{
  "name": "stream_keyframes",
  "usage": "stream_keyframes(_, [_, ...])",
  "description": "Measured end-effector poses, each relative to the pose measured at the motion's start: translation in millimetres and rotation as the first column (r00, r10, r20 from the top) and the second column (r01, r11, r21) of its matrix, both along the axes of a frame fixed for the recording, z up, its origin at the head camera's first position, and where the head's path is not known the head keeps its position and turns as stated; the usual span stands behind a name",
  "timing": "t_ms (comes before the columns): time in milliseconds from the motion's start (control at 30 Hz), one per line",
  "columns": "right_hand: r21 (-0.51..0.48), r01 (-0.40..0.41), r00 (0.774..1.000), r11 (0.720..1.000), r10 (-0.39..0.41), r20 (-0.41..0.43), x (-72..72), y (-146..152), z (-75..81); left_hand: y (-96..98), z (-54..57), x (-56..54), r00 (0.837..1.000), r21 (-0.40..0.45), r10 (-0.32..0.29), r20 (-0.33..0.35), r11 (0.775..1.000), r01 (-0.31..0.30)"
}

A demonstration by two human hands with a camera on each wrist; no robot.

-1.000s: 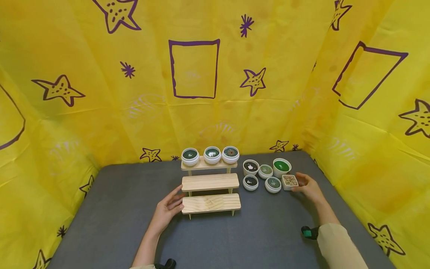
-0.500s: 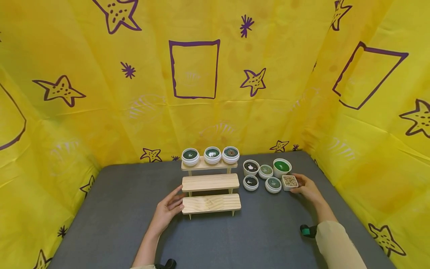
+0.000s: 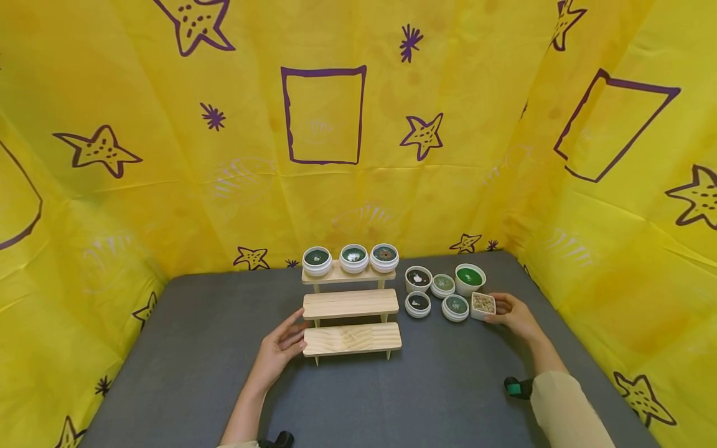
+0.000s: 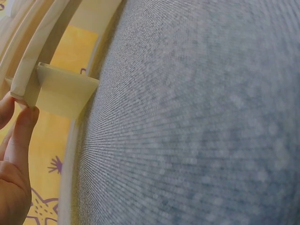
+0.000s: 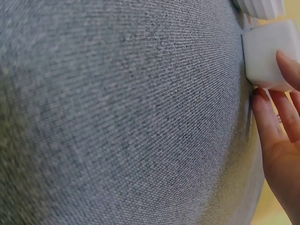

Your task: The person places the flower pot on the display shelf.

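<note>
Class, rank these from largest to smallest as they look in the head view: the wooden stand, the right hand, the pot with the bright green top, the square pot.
1. Wooden stand
2. Right hand
3. Bright-green-topped pot
4. Square pot, only slightly smaller; the hand partly covers it

Grained wooden stand (image 3: 351, 303), smooth ceramic-looking square pot (image 5: 266, 54), matt woven tablecloth (image 3: 442, 386), creased cloth backdrop (image 3: 386, 193)

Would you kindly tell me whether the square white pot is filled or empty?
Filled: in the head view, pale pebble-like bits span the opening of the square white pot.
</note>
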State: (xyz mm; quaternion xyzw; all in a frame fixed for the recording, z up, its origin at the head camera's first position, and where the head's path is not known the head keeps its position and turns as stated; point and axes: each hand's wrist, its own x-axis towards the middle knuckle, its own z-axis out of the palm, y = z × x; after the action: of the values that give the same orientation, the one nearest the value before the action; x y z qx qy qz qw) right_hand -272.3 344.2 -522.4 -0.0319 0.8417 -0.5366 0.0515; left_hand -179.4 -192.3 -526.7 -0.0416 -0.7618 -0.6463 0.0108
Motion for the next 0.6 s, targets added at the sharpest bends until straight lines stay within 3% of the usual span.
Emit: stream_keyframes(600, [-0.029,0.118,0.993,0.993,-0.117,0.017,11.1,5,-2.5,-1.0,-1.2,0.0,1.000,0.007,-0.015,-0.017,1.000,0.015])
